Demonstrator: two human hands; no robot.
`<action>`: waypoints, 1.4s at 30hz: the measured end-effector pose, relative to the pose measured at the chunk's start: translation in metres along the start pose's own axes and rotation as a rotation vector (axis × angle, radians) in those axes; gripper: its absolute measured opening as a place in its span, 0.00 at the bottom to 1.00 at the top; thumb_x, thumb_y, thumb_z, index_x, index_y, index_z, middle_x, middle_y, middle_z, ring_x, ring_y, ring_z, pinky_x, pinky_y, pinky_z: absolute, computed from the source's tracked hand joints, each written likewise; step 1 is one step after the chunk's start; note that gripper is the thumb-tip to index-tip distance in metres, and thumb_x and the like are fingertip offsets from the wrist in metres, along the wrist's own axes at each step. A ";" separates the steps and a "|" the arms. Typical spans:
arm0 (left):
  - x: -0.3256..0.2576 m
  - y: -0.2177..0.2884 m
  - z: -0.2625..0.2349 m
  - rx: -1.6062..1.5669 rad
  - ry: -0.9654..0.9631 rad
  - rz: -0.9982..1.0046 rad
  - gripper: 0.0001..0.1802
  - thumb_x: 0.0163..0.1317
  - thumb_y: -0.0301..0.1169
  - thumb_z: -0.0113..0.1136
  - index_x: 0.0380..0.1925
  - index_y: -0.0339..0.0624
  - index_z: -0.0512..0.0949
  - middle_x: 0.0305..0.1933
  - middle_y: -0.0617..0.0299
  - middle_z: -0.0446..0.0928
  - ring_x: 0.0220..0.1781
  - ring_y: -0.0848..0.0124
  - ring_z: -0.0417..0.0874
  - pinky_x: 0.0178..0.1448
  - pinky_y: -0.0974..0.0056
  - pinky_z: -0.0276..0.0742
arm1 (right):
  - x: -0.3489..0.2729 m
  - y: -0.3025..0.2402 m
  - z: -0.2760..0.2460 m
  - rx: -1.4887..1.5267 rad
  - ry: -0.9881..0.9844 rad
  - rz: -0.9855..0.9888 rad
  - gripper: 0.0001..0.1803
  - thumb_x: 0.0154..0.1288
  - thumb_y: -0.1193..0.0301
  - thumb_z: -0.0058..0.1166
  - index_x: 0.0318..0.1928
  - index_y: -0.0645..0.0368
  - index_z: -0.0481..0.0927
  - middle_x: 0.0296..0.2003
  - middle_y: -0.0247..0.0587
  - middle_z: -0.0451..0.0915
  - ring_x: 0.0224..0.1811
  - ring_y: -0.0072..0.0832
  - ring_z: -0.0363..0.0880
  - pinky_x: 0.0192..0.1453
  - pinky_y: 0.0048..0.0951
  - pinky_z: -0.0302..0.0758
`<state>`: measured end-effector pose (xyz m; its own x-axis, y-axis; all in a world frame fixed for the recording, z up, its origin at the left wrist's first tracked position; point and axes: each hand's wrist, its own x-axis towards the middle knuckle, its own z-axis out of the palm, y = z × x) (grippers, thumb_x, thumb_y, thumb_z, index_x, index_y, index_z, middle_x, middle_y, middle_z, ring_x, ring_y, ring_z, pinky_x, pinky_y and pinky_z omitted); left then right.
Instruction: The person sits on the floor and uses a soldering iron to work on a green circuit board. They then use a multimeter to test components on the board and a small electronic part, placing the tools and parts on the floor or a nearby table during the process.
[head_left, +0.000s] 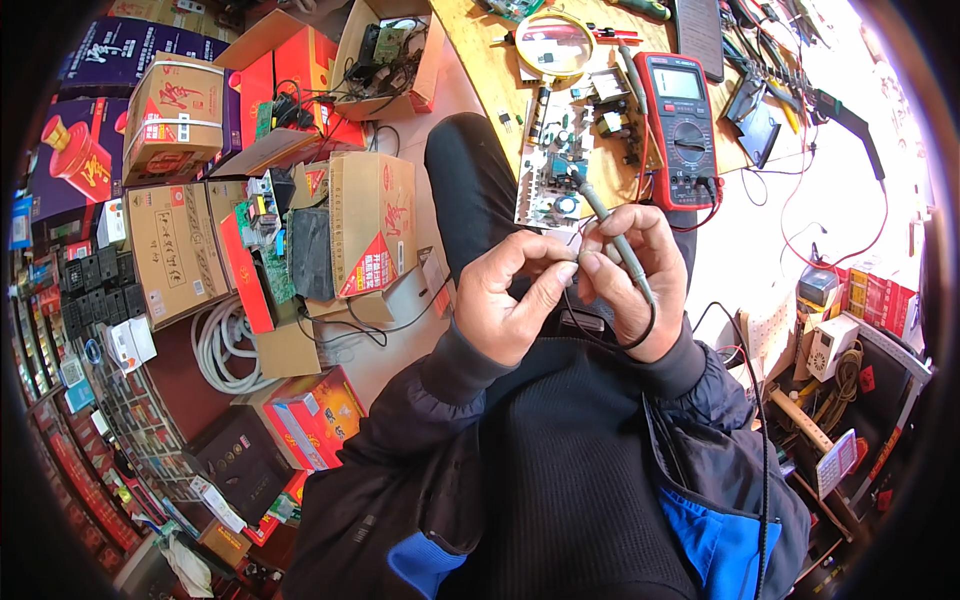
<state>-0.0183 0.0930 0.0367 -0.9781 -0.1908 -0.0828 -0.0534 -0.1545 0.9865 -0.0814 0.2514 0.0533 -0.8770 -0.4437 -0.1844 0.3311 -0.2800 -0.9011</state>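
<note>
My right hand (645, 270) is wrapped round a grey multimeter probe (622, 245), whose tip end points up and left toward a circuit board. The probe's black lead (640, 335) loops below the fingers. My left hand (515, 295) is closed in a pinch, its fingertips meeting those of the right hand; what it pinches is too small to make out. Just beyond lies the pale circuit board (545, 190) crowded with parts. A red multimeter (680, 150) with a dial rests to its right, and a second probe (634, 80) lies along the meter's left side.
A yellow-rimmed magnifying glass (553, 45) lies at the back of the wooden table (480, 35), with pliers (785, 105) and other tools at right. Cardboard boxes (375, 220) and a coiled pale hose (225, 345) fill the left side. A black cable (765, 450) hangs at my right.
</note>
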 end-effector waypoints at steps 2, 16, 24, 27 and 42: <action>0.001 0.000 -0.004 0.141 -0.020 0.093 0.05 0.73 0.24 0.63 0.44 0.34 0.80 0.38 0.64 0.83 0.36 0.78 0.82 0.45 0.70 0.79 | 0.000 -0.001 -0.001 0.008 -0.013 0.021 0.14 0.74 0.79 0.58 0.55 0.60 0.69 0.39 0.37 0.80 0.33 0.18 0.78 0.39 0.20 0.75; 0.007 -0.007 -0.015 -0.585 -0.149 -0.462 0.10 0.75 0.32 0.63 0.45 0.36 0.79 0.33 0.65 0.80 0.32 0.79 0.78 0.38 0.72 0.75 | 0.003 0.009 -0.013 -0.200 -0.143 -0.210 0.20 0.67 0.88 0.62 0.54 0.60 0.71 0.45 0.47 0.79 0.46 0.27 0.81 0.50 0.28 0.81; 0.013 -0.014 -0.020 -0.805 -0.180 -0.545 0.06 0.76 0.27 0.60 0.45 0.36 0.78 0.30 0.61 0.78 0.28 0.73 0.77 0.35 0.67 0.73 | 0.006 0.010 -0.013 -0.234 -0.131 -0.219 0.20 0.67 0.88 0.63 0.54 0.61 0.72 0.44 0.45 0.80 0.46 0.26 0.82 0.52 0.28 0.80; 0.014 -0.014 -0.021 -0.811 -0.188 -0.535 0.06 0.76 0.27 0.59 0.45 0.36 0.78 0.30 0.61 0.78 0.28 0.73 0.77 0.35 0.67 0.73 | 0.007 0.011 -0.012 -0.264 -0.130 -0.224 0.19 0.67 0.88 0.63 0.54 0.61 0.73 0.44 0.44 0.80 0.46 0.26 0.81 0.53 0.27 0.78; 0.010 0.003 -0.019 -0.328 -0.146 -0.330 0.08 0.74 0.31 0.63 0.44 0.37 0.79 0.34 0.65 0.81 0.34 0.80 0.79 0.40 0.73 0.76 | 0.003 0.009 -0.009 -0.307 -0.145 -0.143 0.15 0.74 0.81 0.59 0.55 0.62 0.70 0.44 0.41 0.78 0.41 0.20 0.81 0.45 0.23 0.80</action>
<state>-0.0244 0.0718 0.0357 -0.9389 0.0541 -0.3399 -0.3221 -0.4860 0.8124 -0.0840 0.2555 0.0415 -0.8411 -0.5408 -0.0105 0.0696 -0.0889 -0.9936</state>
